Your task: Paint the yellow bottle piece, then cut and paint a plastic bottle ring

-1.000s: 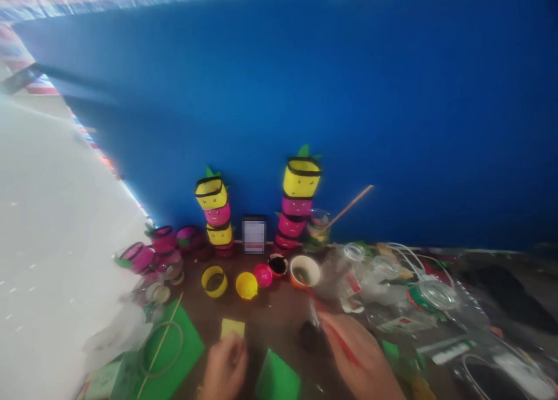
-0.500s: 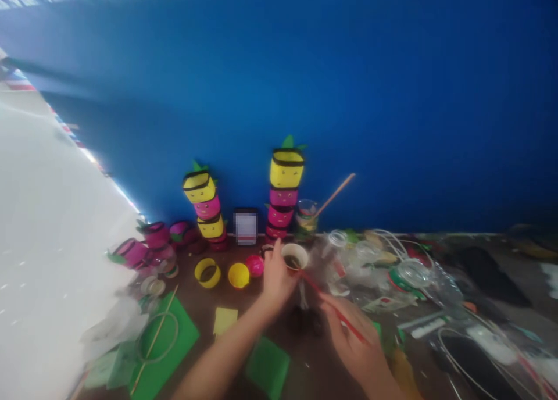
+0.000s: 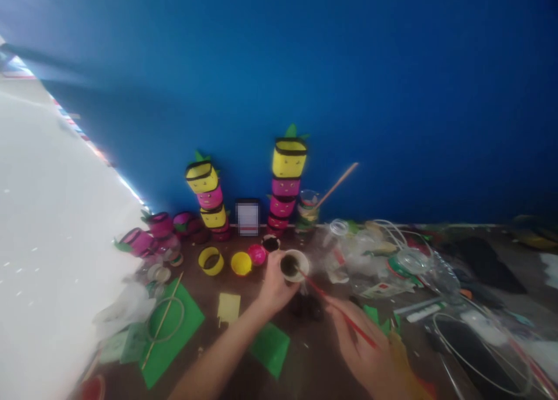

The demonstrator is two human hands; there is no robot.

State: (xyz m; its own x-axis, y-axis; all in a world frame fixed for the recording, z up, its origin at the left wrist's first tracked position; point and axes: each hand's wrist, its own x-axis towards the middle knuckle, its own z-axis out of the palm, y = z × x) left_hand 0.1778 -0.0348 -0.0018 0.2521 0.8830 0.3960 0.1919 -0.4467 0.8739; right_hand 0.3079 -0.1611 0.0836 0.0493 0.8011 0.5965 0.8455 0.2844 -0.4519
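Note:
My left hand [image 3: 278, 284] is closed around a white cup [image 3: 306, 265] with dark liquid inside, tilted so its mouth faces me. In my right hand [image 3: 357, 330] is a red-handled paintbrush [image 3: 325, 298], its tip reaching into the cup. Just behind the left hand stand a small cup of dark paint [image 3: 271, 243], a pink paint cup [image 3: 257, 254] and a yellow paint cup [image 3: 241, 264]. Farther left sits a yellow ring-shaped cup [image 3: 211, 261]. Part of the left fingers is hidden behind the cup.
Two stacks of painted cups, a shorter stack [image 3: 209, 199] and a taller stack [image 3: 285, 185], stand by the blue wall [image 3: 392, 97]. A jar [image 3: 308, 211] holds a stick. Green sheets [image 3: 174, 330] lie left; clear plastic containers [image 3: 410, 263] and a cable [image 3: 483, 371] clutter the right.
The white cup now tips more toward me, and the left hand has shifted slightly down, uncovering the dark paint cup. The brush tip has moved from the cup's rim into it.

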